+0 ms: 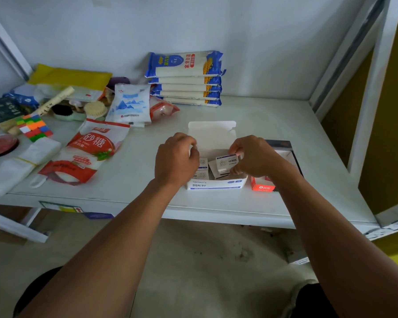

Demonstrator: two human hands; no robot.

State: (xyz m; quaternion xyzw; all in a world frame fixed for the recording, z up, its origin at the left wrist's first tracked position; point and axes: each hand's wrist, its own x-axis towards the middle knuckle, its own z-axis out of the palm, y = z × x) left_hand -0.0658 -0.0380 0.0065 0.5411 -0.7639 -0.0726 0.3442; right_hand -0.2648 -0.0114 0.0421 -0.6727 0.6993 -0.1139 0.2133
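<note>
A white carton (216, 185) with blue print stands open on the white shelf (285, 134), its lid flap (211, 131) raised at the back. Several small white boxes lie inside it. My right hand (253, 157) pinches one small white box (226, 162) just above the carton's right half. My left hand (176, 157) is curled over the carton's left side, its fingertips at the rim; whether it grips anything is hidden.
An orange box (262, 185) and a dark tray (285, 148) sit right of the carton. Sugar bags (90, 152), a salt bag (130, 104), stacked noodle packs (186, 79), a puzzle cube (33, 127) and brushes crowd the left and back. A shelf post (372, 88) rises at right.
</note>
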